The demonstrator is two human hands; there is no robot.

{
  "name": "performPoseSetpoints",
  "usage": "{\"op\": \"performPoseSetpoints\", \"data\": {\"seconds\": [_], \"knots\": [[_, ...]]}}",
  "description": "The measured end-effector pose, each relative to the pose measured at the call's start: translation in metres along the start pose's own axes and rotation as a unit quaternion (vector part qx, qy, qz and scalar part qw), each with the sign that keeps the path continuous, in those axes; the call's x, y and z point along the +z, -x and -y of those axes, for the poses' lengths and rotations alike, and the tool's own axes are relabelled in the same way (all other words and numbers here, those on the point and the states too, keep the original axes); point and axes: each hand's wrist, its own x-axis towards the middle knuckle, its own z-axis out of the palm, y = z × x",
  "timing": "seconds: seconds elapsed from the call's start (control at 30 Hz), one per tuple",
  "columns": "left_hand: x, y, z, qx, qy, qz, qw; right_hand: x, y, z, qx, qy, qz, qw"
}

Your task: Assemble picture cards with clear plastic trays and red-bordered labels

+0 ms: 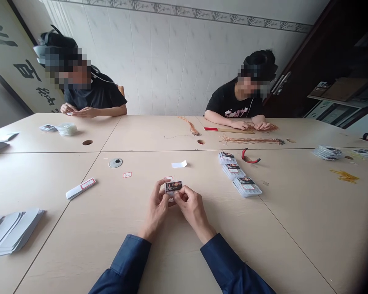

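Observation:
Both hands hold one small printed card [173,187], dark across its top, above the middle of the table. My left hand [158,200] grips its left side, the index finger along the upper corner and the thumb near the lower edge. My right hand [191,204] pinches the card's lower right with thumb and fingertips. Just behind the card, a red-bordered label is partly hidden. Further off lies a white paper slip [179,164]. To the right, similar cards [247,186] stand in several stacks.
Red-handled pliers [250,160] lie beyond the stacks. At left are a folded white strip [80,188], a small red-bordered label [127,175], a round grommet cover [115,163] and white paper sheets [20,230]. Two people sit across the table, near bundles of orange cords [254,141].

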Motion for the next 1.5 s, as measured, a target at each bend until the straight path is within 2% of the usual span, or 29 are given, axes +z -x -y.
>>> {"op": "performPoseSetpoints", "data": {"seconds": [1.5], "knots": [[-0.0004, -0.0012, 0.0002, -0.003, 0.003, -0.008, 1.000, 0.0018, -0.0014, -0.0054, 0.001, -0.013, 0.012, 1.000]]}}
